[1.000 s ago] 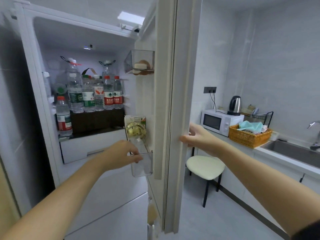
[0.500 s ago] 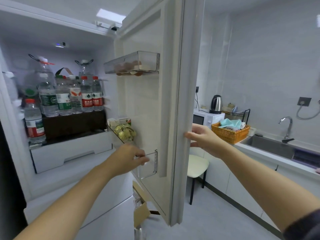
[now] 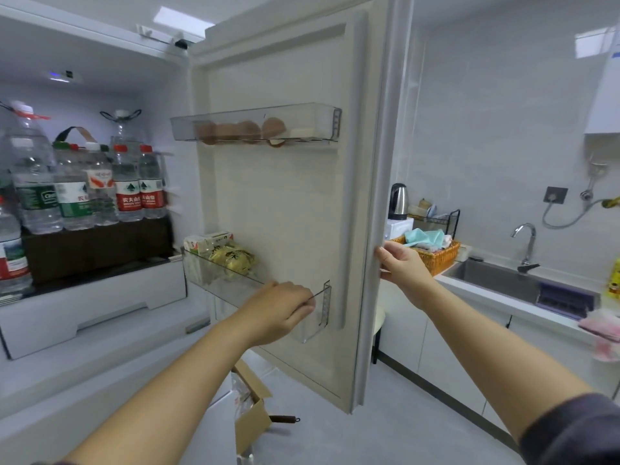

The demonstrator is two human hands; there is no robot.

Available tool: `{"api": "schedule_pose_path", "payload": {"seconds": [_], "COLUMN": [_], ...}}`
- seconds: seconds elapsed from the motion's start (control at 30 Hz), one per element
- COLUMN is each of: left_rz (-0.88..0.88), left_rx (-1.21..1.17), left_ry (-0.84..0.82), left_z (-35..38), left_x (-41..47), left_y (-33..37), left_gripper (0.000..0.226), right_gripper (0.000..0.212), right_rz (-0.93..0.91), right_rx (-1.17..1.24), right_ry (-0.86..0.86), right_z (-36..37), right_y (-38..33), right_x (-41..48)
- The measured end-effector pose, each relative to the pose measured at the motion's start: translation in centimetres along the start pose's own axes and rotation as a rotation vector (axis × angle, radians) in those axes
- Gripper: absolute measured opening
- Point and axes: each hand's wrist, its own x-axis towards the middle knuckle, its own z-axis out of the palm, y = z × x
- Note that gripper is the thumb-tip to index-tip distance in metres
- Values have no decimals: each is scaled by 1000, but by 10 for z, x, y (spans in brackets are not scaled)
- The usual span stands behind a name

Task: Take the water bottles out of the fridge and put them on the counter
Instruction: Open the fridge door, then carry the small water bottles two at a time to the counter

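Note:
The fridge stands open at the left, with several water bottles [image 3: 127,182] in a row on a dark shelf [image 3: 97,243]; some have red labels, some green, and two big jugs stand behind. One more bottle [image 3: 11,250] is at the far left edge. The fridge door [image 3: 288,203] is swung wide. My left hand [image 3: 278,313] grips the clear lower door bin [image 3: 235,280] at its right end. My right hand [image 3: 402,266] holds the door's outer edge. The counter [image 3: 503,297] runs along the right wall.
A sink [image 3: 496,280] with a tap, an orange basket [image 3: 436,256] of cloths, a kettle [image 3: 398,201] and a dish rack sit on the counter. The door bins hold eggs and packets. A cardboard box [image 3: 251,421] lies on the floor below the door, a stool behind it.
The door has swung further open towards the right, with both hands staying on it. The view has shifted, and more of the counter and sink shows.

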Motion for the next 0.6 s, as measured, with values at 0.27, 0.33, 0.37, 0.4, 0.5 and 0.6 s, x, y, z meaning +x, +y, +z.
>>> {"api": "schedule_pose_path", "payload": {"seconds": [0.27,0.33,0.37,0.4,0.5,0.6], "left_rz": [-20,-38,-43,-52,-128,-229], "left_rx": [51,66,68,62,40,118], "left_ry": [44,55,58,58,65,65], "left_z": [11,15,17,19,20,21], "left_x": [41,53,58,62,68,70], "left_y": [1,5,6,4,-13,-37], "left_gripper": [30,31,32,33,37,43], "right_gripper": [34,50,56,60,73,76], "right_rz": [50,76,83,80,73,88], "right_rx": [-169,-204,-217,-237,-299,-330], "right_ry": [124,131,135,135,100,101], "right_z": [-12,-10,-8,-7,-8,-10], "right_y": [23,27,28,28,32,36], "right_x": [31,31,29,28,29,36]}}
